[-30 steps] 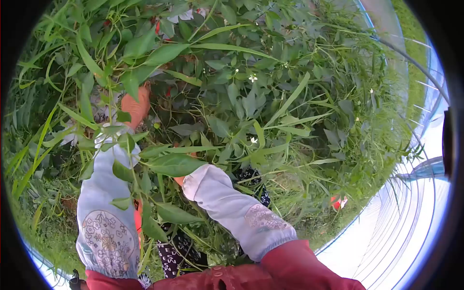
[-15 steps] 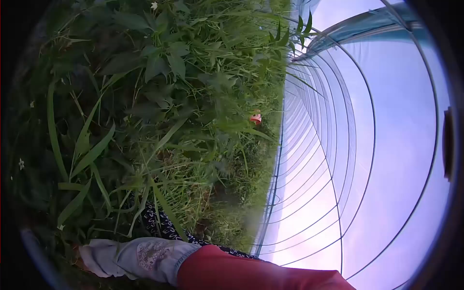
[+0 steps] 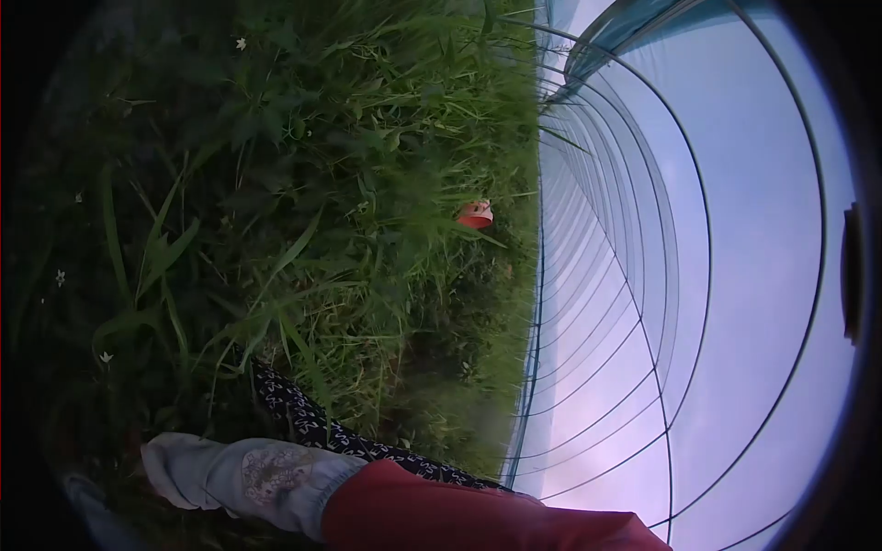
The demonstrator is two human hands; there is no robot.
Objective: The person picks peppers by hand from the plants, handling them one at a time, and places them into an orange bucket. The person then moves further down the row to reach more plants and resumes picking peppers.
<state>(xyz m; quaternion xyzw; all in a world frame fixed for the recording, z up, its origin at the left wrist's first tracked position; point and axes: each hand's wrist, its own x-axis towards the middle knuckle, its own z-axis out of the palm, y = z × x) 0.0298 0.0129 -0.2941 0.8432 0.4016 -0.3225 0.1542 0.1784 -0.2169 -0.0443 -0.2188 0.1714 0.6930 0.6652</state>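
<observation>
An arm in a red sleeve [image 3: 441,514] and a pale grey oversleeve [image 3: 220,468] with a floral patch reaches along the bottom of the sideways view; by its side it looks like my right arm. Its cuff ends among dark plants [image 3: 184,321]. Past the cuff, my right hand is lost in shadow and leaves, so its fingers and anything in them cannot be made out. Black fabric with white lettering [image 3: 322,427] lies beside the sleeve, partly behind grass. My left hand does not show.
Dense grass [image 3: 413,119] and leafy weeds with small white flowers [image 3: 61,277] cover the ground. Farther off among them is a red and pale object [image 3: 476,215]. A hooped tunnel with plastic sheeting [image 3: 753,230] arches overhead. A blurred bluish shape [image 3: 87,505] is at the lower left.
The view has shifted slightly and darkened. The pale cuff sits a little higher in the picture, and more of the lettered fabric and the red object shows.
</observation>
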